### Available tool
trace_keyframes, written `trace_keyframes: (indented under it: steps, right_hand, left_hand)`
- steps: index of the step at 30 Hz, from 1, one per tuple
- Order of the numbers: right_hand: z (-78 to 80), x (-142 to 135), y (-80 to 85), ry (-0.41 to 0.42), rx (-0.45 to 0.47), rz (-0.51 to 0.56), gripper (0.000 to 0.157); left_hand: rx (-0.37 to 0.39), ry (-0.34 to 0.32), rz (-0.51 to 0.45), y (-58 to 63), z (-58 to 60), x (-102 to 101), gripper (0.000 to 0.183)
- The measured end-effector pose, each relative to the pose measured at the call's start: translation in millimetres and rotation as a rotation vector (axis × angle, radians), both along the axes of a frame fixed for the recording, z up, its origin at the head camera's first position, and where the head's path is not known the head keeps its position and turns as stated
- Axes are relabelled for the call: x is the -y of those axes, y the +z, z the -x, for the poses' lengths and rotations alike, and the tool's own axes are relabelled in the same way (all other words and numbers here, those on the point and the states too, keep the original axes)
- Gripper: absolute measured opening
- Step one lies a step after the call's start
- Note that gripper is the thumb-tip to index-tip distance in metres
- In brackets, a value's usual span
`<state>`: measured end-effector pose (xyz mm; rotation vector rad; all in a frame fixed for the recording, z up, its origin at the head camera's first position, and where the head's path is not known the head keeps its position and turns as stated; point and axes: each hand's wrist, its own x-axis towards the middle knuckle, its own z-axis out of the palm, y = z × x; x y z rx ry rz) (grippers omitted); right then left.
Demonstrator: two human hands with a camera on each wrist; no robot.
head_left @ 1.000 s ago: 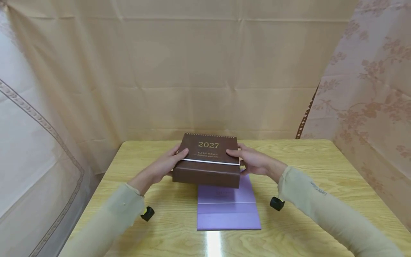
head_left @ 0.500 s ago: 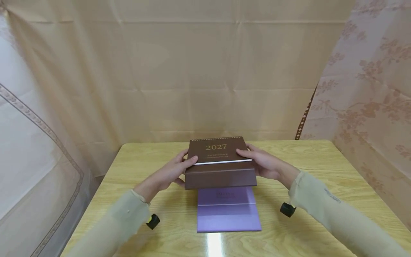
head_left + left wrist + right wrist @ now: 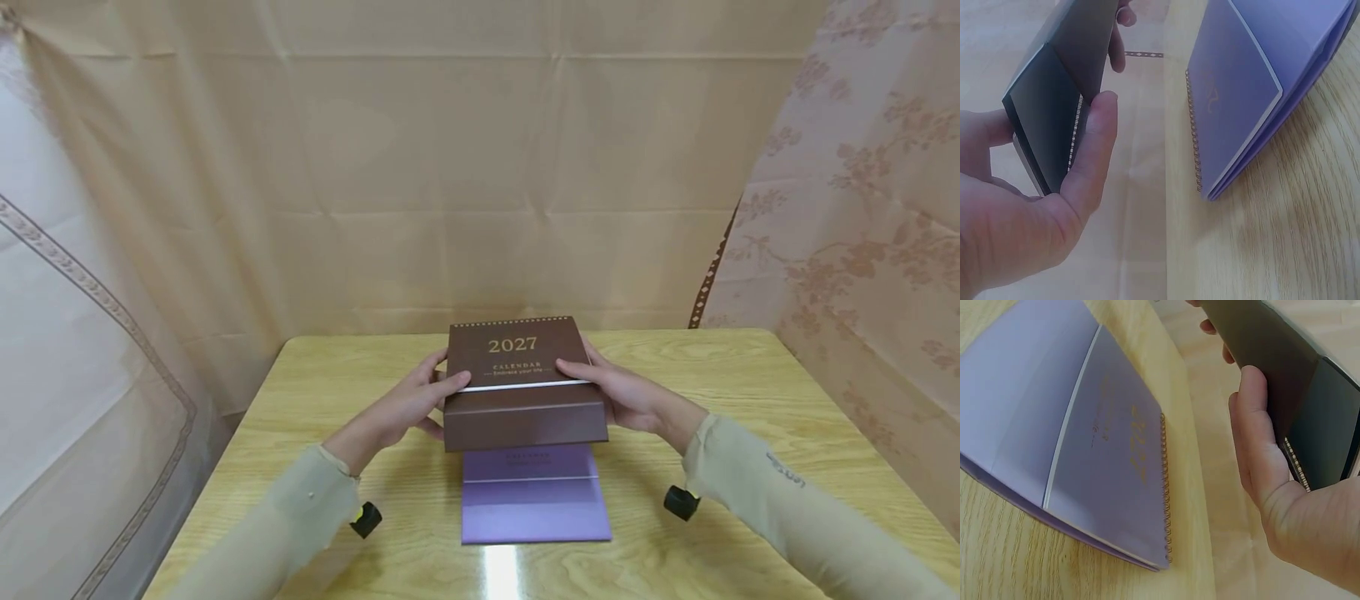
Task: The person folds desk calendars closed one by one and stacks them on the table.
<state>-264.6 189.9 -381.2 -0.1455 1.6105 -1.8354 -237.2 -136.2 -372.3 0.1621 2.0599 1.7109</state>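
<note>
A dark brown 2027 desk calendar is held up over the table between two hands. Its spiral edge faces away and its thick base faces the person. My left hand grips the left side, thumb on the cover and fingers underneath. On the opposite side my right hand grips it in the same way. Below lies a purple desk calendar, folded flat, its far part hidden by the brown one in the head view. In the right wrist view, the purple calendar's gold spiral shows, apart from the hand.
The wooden table carries the purple calendar near its middle. Behind its far edge hangs a beige curtain, with patterned cloth on the right and pale cloth on the left. A black device hangs under each wrist.
Both hands have carried the brown calendar to the right and slightly toward the person, and its tilt has shifted a little. The purple calendar has stayed in place.
</note>
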Motion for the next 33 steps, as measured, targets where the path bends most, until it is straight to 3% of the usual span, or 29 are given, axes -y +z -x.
trace_keyframes:
  steps: [10,33]
  right_hand:
    - [-0.8,-4.0,-0.9,0.062,-0.02,-0.078,0.084]
    - [-3.9,-9.0,-7.5,0.085,-0.006,-0.076,0.096]
  left_hand:
    - [0.001,0.018,-0.009,0.2,-2.4,1.8,0.069]
    - [0.008,0.031,-0.04,-3.3,0.7,4.7,0.081]
